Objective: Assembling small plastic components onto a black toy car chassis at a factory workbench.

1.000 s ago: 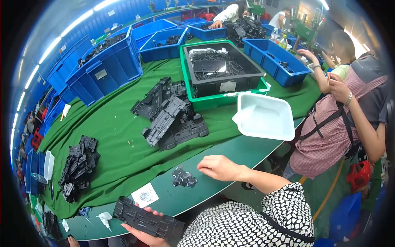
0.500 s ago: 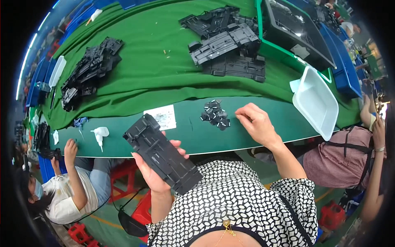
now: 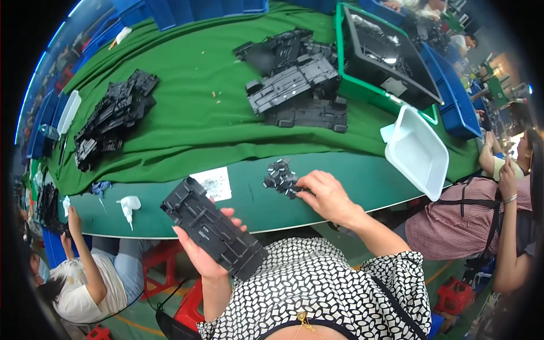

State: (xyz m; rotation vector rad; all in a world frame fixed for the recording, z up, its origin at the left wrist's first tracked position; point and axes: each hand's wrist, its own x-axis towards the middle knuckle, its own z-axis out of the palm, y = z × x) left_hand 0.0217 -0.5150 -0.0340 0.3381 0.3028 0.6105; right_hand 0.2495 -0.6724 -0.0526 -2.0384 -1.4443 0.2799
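My left hand (image 3: pixel 205 249) grips a long black plastic panel (image 3: pixel 212 226), holding it tilted over the near edge of the green table (image 3: pixel 187 130). My right hand (image 3: pixel 326 195) rests on the table edge, its fingertips touching a small heap of little black plastic parts (image 3: pixel 280 177). Whether a part is pinched between the fingers cannot be told. A small white sheet with specks on it (image 3: pixel 214 183) lies just left of the heap.
Black panels are piled mid-table (image 3: pixel 300 85) and at the left (image 3: pixel 110 116). A white tray (image 3: pixel 416 150) overhangs the right edge, beside a green bin holding a black tray (image 3: pixel 385 56). Blue bins (image 3: pixel 453 102) line the back. A white glue bottle (image 3: pixel 129 205) lies nearby. Seated people flank me.
The view has tilted down and nearer. My left hand has kept the black panel raised, and my right hand has moved onto the heap of small black parts.
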